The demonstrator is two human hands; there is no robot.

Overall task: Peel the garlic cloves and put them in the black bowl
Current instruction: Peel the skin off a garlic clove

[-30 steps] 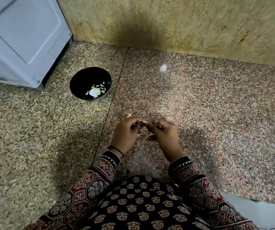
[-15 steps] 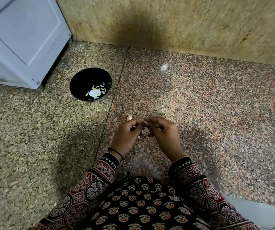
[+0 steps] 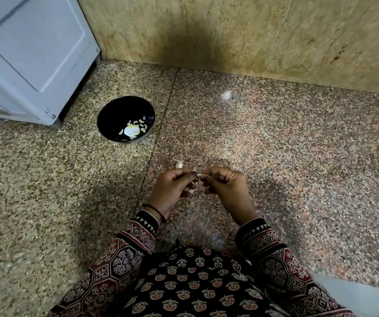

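Two hands are held together low over a speckled stone floor (image 3: 275,145). The left hand (image 3: 172,188) and the right hand (image 3: 226,188) meet at the fingertips and pinch one small pale garlic clove (image 3: 199,175) between them, with the fingers of both curled in around it. A thin dark bracelet (image 3: 155,210) circles the left wrist, and both arms wear patterned sleeves (image 3: 273,252) in black, red and cream.

A pale scrap (image 3: 192,191) shows just under the left hand's fingers; I cannot tell whether it is held or lying on the floor.

The black bowl (image 3: 120,110) stands on the floor. The hands and their clove are to the right of the bowl and nearer the person, well apart from it. A second clove (image 3: 179,165) lies on the floor between the bowl and the hands, much closer to the hands. Inside the bowl, a small heap of peeled cloves (image 3: 136,129) sits against the side nearest the person.

A white appliance (image 3: 30,53) stands near the bowl, behind it and to its left. Beyond the bowl rises a yellowish stone wall (image 3: 229,35) with a dark stain.
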